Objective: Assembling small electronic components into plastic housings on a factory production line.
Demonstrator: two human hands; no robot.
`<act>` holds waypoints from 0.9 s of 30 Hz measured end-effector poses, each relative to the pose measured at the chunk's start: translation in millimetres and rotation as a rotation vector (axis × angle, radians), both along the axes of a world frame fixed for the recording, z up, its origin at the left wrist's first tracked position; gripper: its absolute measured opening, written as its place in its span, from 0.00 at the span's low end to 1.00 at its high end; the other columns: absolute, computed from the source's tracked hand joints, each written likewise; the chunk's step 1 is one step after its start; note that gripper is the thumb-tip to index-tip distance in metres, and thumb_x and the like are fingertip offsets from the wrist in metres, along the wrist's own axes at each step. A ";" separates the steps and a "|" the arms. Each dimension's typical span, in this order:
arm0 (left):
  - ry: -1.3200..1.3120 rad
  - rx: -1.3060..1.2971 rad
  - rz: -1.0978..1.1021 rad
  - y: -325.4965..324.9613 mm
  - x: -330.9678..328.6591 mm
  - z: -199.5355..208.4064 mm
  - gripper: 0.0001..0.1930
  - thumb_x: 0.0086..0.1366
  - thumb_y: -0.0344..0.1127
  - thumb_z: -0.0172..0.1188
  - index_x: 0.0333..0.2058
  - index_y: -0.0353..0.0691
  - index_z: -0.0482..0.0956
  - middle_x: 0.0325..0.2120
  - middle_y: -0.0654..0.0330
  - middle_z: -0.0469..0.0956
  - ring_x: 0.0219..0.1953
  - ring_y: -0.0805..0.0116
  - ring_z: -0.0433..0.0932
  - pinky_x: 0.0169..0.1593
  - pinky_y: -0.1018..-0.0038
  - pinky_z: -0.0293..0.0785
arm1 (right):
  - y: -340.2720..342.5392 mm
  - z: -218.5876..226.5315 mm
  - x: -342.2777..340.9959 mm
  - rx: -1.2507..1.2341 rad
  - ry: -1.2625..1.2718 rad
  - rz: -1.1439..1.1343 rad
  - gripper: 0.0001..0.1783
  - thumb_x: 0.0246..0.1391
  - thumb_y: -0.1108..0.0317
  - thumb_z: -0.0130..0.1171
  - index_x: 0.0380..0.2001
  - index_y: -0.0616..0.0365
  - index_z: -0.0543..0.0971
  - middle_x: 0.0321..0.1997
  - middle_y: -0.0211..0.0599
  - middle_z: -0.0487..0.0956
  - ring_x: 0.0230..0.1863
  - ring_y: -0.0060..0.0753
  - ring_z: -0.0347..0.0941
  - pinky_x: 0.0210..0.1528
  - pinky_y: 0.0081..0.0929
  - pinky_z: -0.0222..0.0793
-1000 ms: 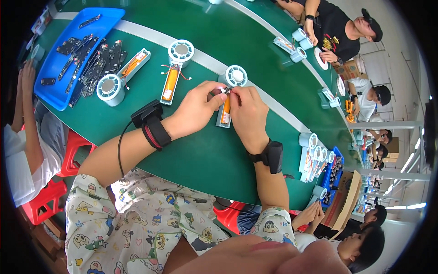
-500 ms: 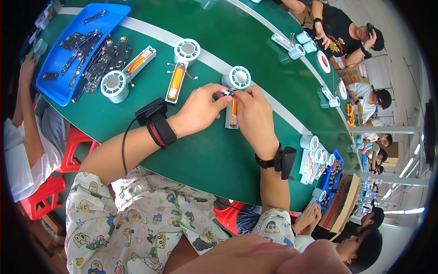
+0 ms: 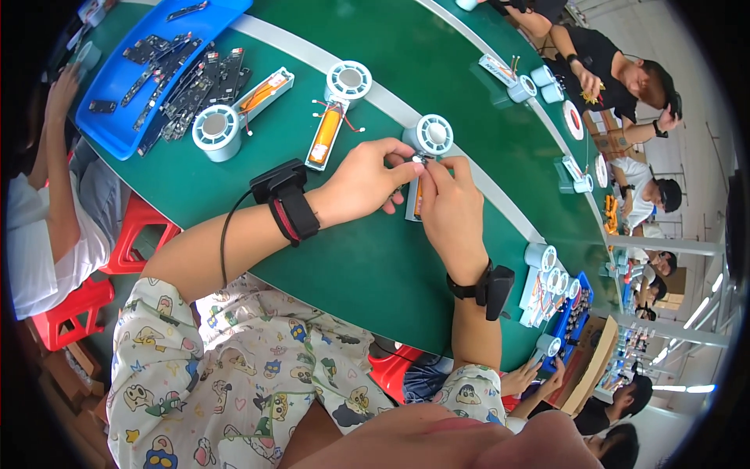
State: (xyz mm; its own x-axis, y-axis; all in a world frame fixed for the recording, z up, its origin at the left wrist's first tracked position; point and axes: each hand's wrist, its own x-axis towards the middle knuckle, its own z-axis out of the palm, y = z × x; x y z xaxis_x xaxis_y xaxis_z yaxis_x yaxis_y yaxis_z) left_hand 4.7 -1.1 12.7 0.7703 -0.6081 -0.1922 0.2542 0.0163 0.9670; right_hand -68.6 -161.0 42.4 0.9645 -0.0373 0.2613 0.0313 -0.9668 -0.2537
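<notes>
My left hand (image 3: 373,178) and my right hand (image 3: 455,205) meet at the fingertips, both closed in a pinch on a small white-and-dark piece (image 3: 420,159). It looks like a wire plug, but the fingers cover most of it. Something dark shows below my left fingers, too hidden to name. Just beyond the hands is a pale blue round fan head (image 3: 430,136). Its open handle, with an orange battery (image 3: 418,199) inside, lies partly under my right hand. To the left lie two similar fans, one with an orange battery and red wires (image 3: 326,134), the other angled (image 3: 216,133).
A blue tray (image 3: 117,139) of dark circuit boards (image 3: 211,86) sits at the far left, some boards spilling over its edge. More fan units (image 3: 544,285), a blue bin (image 3: 580,301) and a cardboard box (image 3: 592,363) are at right. Co-workers sit around the green table (image 3: 344,273).
The view has shifted, so the table items sit further right. My hands stay together at the fan; my left hand's lower fingers now show spread below. A co-worker at upper right has lowered their head.
</notes>
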 end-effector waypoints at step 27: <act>-0.166 0.042 0.060 -17.1 1.8 1.7 0.10 0.65 0.25 0.63 0.43 0.31 0.75 0.29 0.58 0.76 0.24 0.72 0.80 0.26 0.73 0.80 | -31.6 -8.3 14.3 1.100 0.358 -0.203 0.07 0.61 0.72 0.60 0.40 0.63 0.75 0.36 0.33 0.79 0.31 0.24 0.79 0.31 0.23 0.81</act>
